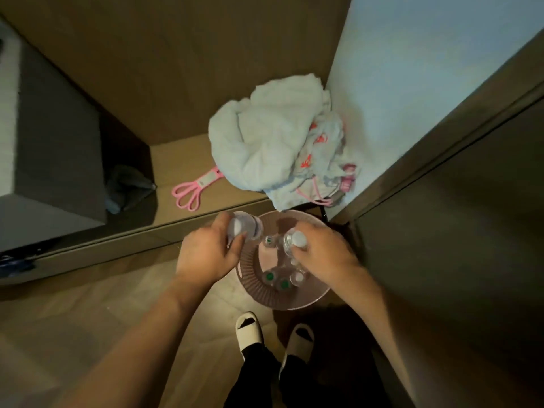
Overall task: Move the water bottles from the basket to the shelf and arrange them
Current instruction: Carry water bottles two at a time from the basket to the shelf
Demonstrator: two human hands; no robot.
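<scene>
A round pink ribbed basket (259, 293) stands on the wooden floor in front of my feet. Several clear water bottles stand inside it, two with green caps (269, 276) and one with a white cap (298, 277). My left hand (206, 251) is closed around a white-capped bottle (245, 226) held above the basket's left rim. My right hand (323, 251) grips the neck of another white-capped bottle (294, 240) over the basket. The low wooden shelf (188, 160) lies just beyond the basket.
A heap of white towels and printed cloth (276, 148) fills the shelf's right end beside a white wall. Pink clip hangers (191, 192) lie on the shelf. A grey cabinet (53, 148) stands left, a dark door panel (456, 231) right. My slippered feet (273, 334) are below.
</scene>
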